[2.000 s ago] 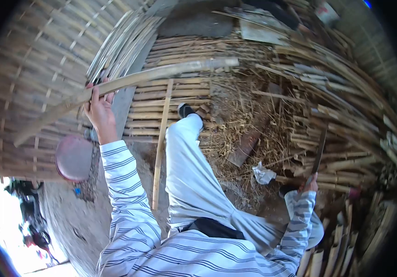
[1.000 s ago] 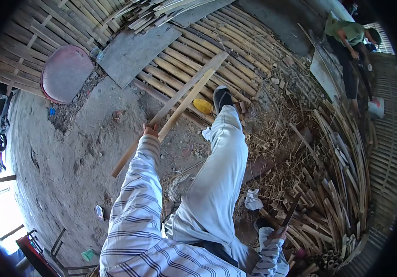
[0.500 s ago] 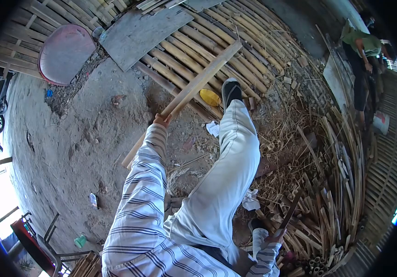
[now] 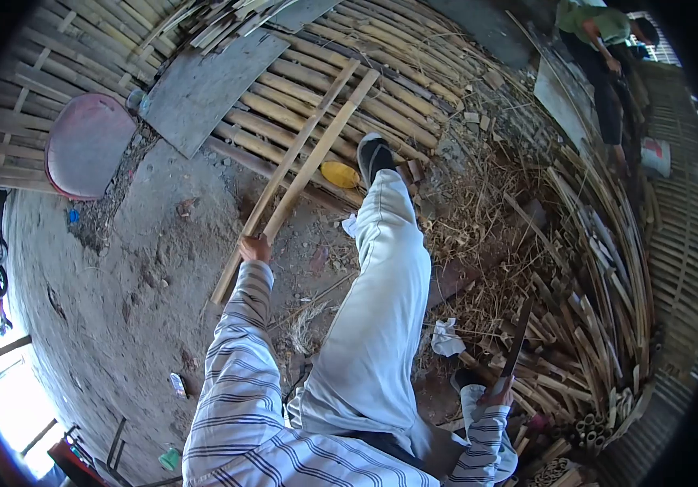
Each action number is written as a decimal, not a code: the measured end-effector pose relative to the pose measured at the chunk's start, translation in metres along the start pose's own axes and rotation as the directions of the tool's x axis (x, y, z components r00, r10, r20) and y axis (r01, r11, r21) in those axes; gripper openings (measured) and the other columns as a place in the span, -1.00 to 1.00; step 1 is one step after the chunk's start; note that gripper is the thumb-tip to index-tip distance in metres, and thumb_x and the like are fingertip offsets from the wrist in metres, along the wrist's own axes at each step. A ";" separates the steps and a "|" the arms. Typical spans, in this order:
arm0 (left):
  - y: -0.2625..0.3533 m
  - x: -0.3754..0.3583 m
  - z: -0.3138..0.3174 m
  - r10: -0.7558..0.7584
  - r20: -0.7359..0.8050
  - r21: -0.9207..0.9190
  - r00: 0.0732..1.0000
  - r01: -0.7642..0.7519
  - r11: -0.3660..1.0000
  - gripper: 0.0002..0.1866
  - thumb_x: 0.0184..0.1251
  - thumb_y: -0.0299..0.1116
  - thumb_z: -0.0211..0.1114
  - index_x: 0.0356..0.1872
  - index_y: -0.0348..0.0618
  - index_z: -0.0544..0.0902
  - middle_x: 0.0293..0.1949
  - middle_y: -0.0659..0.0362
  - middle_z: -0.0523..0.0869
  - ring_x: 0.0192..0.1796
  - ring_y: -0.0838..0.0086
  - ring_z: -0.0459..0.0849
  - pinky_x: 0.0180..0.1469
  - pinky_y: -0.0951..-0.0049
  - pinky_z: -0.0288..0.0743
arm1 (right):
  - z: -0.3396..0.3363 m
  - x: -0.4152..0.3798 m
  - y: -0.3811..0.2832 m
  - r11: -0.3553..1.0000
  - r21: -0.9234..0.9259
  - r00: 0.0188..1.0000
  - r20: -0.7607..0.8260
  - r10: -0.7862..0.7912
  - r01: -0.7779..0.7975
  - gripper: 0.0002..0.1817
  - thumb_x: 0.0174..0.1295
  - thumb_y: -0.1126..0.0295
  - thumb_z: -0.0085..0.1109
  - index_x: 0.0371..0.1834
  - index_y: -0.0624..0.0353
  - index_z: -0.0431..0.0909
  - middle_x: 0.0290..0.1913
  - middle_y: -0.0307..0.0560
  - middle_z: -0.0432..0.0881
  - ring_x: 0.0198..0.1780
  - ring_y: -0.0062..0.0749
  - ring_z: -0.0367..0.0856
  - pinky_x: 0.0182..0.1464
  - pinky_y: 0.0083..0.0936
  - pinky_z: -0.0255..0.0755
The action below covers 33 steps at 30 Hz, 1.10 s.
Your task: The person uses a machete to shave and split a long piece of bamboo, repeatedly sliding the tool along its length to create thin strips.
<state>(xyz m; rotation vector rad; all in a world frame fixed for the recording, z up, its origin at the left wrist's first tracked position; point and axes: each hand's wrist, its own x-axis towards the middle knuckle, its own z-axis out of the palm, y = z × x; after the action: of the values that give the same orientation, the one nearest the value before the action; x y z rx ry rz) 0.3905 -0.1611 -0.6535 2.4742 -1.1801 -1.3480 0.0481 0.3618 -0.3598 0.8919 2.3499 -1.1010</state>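
Single head cam, worn by the person, looks forward and steeply down. Wide fisheye, dark rounded corners, edges bent. Striped shirt (image 4: 308,458) very close at bottom; left grip (image 4: 256,247) and right grip (image 4: 499,394) farther out. Ground (image 4: 146,268) fills much of the middle, co-worker (image 4: 596,36) far off at upper right. Right rim dark, probably wall there.
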 end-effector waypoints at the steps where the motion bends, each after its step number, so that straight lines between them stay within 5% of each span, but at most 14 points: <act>1: -0.001 -0.005 -0.006 0.193 -0.113 0.207 0.975 -0.167 0.964 -0.59 0.13 -0.24 0.33 -0.05 -0.20 0.48 -0.10 -0.12 0.62 -0.07 0.05 0.63 -0.06 0.11 0.57 | -0.007 0.012 0.008 0.997 0.028 0.997 0.043 0.067 -0.069 -0.34 0.16 -0.33 -0.10 -0.35 0.17 0.43 -0.76 -0.18 0.30 -0.79 -0.41 0.29 -0.78 -0.43 0.22; 2: 0.000 -0.011 -0.012 0.394 -0.180 0.416 0.901 -0.293 0.861 -0.59 0.11 -0.27 0.33 -0.04 -0.19 0.48 -0.09 -0.09 0.61 -0.06 0.05 0.62 -0.03 0.11 0.54 | -0.010 0.014 0.010 0.996 0.035 0.996 0.046 0.078 -0.079 -0.34 0.17 -0.32 -0.10 -0.35 0.17 0.43 -0.75 -0.18 0.30 -0.79 -0.41 0.29 -0.78 -0.43 0.22; 6: -0.022 0.026 -0.017 0.623 -0.178 0.517 0.761 -0.467 0.718 -0.50 0.11 -0.34 0.29 0.11 -0.17 0.40 0.02 -0.08 0.53 0.03 0.03 0.54 0.11 0.10 0.41 | -0.011 0.012 0.009 0.997 0.029 0.996 0.045 0.077 -0.078 -0.36 0.18 -0.31 -0.11 -0.35 0.16 0.44 -0.74 -0.17 0.31 -0.79 -0.41 0.29 -0.77 -0.43 0.23; 7: -0.019 0.034 -0.021 0.535 -0.115 0.436 0.837 -0.441 0.784 -0.48 0.13 -0.37 0.26 0.15 -0.19 0.38 0.04 -0.12 0.53 0.08 0.01 0.52 0.18 0.13 0.36 | -0.012 0.009 0.008 0.997 0.019 0.997 0.038 0.069 -0.070 -0.36 0.19 -0.31 -0.11 -0.35 0.16 0.45 -0.74 -0.17 0.32 -0.79 -0.40 0.29 -0.77 -0.43 0.23; 11: -0.016 0.057 -0.020 0.549 -0.004 0.449 0.836 -0.489 0.748 -0.41 0.16 -0.47 0.17 0.27 -0.21 0.28 0.17 -0.17 0.46 0.23 -0.03 0.41 0.26 0.17 0.31 | -0.014 0.013 0.007 0.999 -0.026 0.999 0.022 0.033 -0.032 -0.32 0.14 -0.35 -0.08 -0.37 0.17 0.46 -0.75 -0.17 0.33 -0.80 -0.39 0.30 -0.78 -0.42 0.22; 15: -0.001 0.065 -0.013 0.456 -0.007 0.529 0.890 -0.383 0.757 -0.44 0.20 -0.48 0.04 0.30 -0.10 0.28 0.19 -0.10 0.45 0.21 -0.01 0.44 0.22 0.10 0.34 | -0.010 0.019 0.002 0.996 -0.075 0.998 -0.034 0.052 -0.055 -0.32 0.13 -0.35 -0.06 -0.39 0.17 0.45 -0.76 -0.17 0.33 -0.82 -0.38 0.29 -0.79 -0.40 0.20; 18: 0.011 0.055 -0.011 0.442 -0.062 0.641 0.895 -0.303 0.705 -0.50 0.20 -0.45 0.05 0.23 0.01 0.39 0.21 -0.07 0.43 0.19 -0.01 0.45 0.16 0.06 0.37 | -0.002 0.010 -0.008 0.995 -0.078 0.997 -0.045 0.055 -0.058 -0.33 0.14 -0.34 -0.06 -0.40 0.17 0.44 -0.76 -0.16 0.33 -0.82 -0.39 0.28 -0.80 -0.40 0.19; 19: 0.000 0.074 -0.011 0.513 -0.020 0.643 0.858 -0.382 0.664 -0.63 0.18 -0.41 0.09 0.04 0.01 0.57 0.12 -0.07 0.52 0.10 -0.01 0.52 0.08 0.07 0.42 | -0.003 0.007 -0.010 0.996 -0.075 0.998 -0.043 0.053 -0.056 -0.34 0.14 -0.34 -0.06 -0.41 0.17 0.44 -0.76 -0.16 0.33 -0.83 -0.39 0.28 -0.80 -0.41 0.19; 22: 0.025 0.072 -0.024 0.428 0.249 0.694 0.869 -0.468 0.547 -0.75 0.20 -0.38 0.07 -0.18 -0.08 0.67 -0.02 -0.06 0.60 0.00 0.00 0.58 0.01 0.09 0.45 | 0.002 0.007 -0.013 0.998 -0.044 0.999 -0.010 0.037 -0.037 -0.35 0.15 -0.32 -0.05 -0.41 0.17 0.43 -0.76 -0.16 0.33 -0.83 -0.40 0.28 -0.81 -0.41 0.19; 23: 0.027 0.073 -0.023 0.421 0.222 0.685 0.880 -0.448 0.575 -0.76 0.21 -0.35 0.06 -0.29 -0.16 0.69 -0.13 -0.06 0.64 -0.08 -0.01 0.61 -0.05 0.12 0.47 | 0.003 0.012 -0.012 0.999 -0.033 0.999 0.015 0.029 -0.028 -0.35 0.16 -0.32 -0.05 -0.41 0.17 0.43 -0.76 -0.16 0.33 -0.83 -0.40 0.27 -0.81 -0.41 0.19; 26: 0.038 0.044 -0.029 0.507 0.263 0.723 0.821 -0.516 0.460 -0.75 0.23 -0.35 0.03 -0.26 -0.20 0.67 -0.07 -0.05 0.62 -0.03 -0.01 0.59 -0.04 0.11 0.47 | 0.011 0.008 -0.018 0.998 -0.041 0.999 0.007 0.040 -0.040 -0.36 0.17 -0.31 -0.06 -0.40 0.17 0.42 -0.76 -0.16 0.32 -0.83 -0.40 0.27 -0.80 -0.41 0.20; 30: -0.002 0.042 -0.013 0.776 0.200 0.671 0.598 -0.661 0.337 -0.81 0.27 -0.35 0.00 -0.27 -0.22 0.53 -0.17 0.01 0.56 -0.09 0.02 0.56 -0.11 0.04 0.44 | 0.019 0.009 -0.016 0.999 -0.033 0.999 0.026 0.035 -0.034 -0.35 0.18 -0.31 -0.08 -0.39 0.17 0.42 -0.75 -0.15 0.32 -0.82 -0.39 0.29 -0.80 -0.42 0.21; 33: -0.014 0.042 -0.009 0.793 0.263 0.549 0.550 -0.761 0.345 -0.87 0.27 -0.35 0.01 -0.29 -0.15 0.48 -0.22 -0.01 0.51 -0.12 0.01 0.54 -0.15 0.04 0.43 | 0.015 0.007 -0.014 0.999 -0.042 0.997 0.070 0.014 -0.011 -0.37 0.19 -0.31 -0.08 -0.35 0.16 0.42 -0.74 -0.14 0.34 -0.81 -0.38 0.33 -0.80 -0.41 0.23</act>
<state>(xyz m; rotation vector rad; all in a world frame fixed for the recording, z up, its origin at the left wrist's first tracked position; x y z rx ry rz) 0.4188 -0.1817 -0.6818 1.5934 -2.6481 -0.6204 0.0351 0.3462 -0.3652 0.8382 2.2980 -1.0573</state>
